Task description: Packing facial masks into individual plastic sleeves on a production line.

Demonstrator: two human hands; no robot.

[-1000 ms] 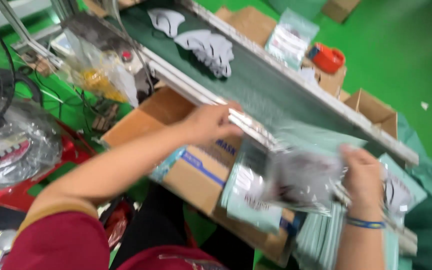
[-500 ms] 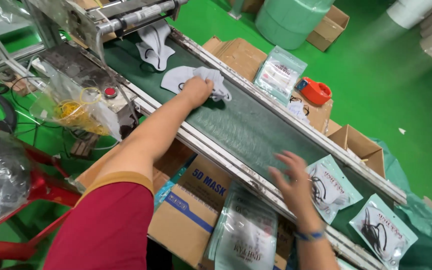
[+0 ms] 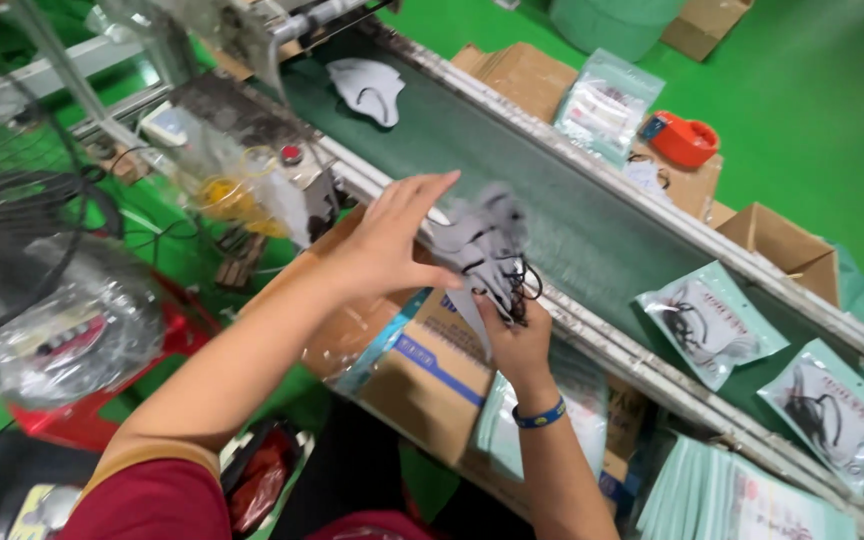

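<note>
Gathering a grey face mask (image 3: 482, 250) just above the near rail of the conveyor belt (image 3: 552, 200). Left hand (image 3: 392, 240) spreading open, fingertips brushing the mask. Right hand (image 3: 514, 335) pinching its lower edge and black ear loops. Next, judging by the filled pouches (image 3: 707, 322) further right along the belt: needing a firm two-handed fold.
</note>
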